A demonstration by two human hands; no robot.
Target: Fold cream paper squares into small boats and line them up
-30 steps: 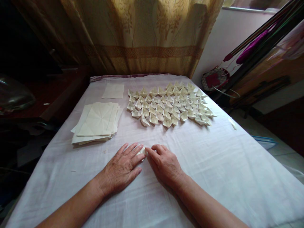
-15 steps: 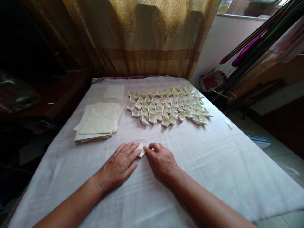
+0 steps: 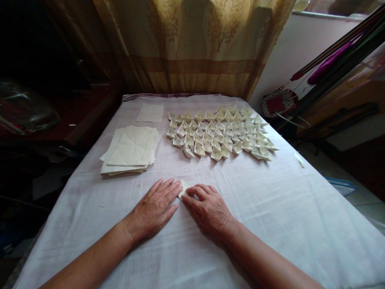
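A small piece of folded paper lies on the white cloth between my two hands, partly hidden by fingers. My left hand rests flat with its fingers stretched out, their tips at the paper's left edge. With bent fingers pressed together, my right hand grips the paper's right side; its palm is off to the right. Beyond my hands, several folded paper boats stand in close rows at the back right. A stack of creased paper sheets lies at the left.
A single paper sheet lies behind the stack. White cloth covers the table. A patterned curtain hangs at the far edge. Dark furniture stands left, and a bag hangs beyond the right edge.
My right hand has shifted onto the folded paper and covers more of it. Less of my left hand's fingers lies over the paper. The whole view has swung slightly left.
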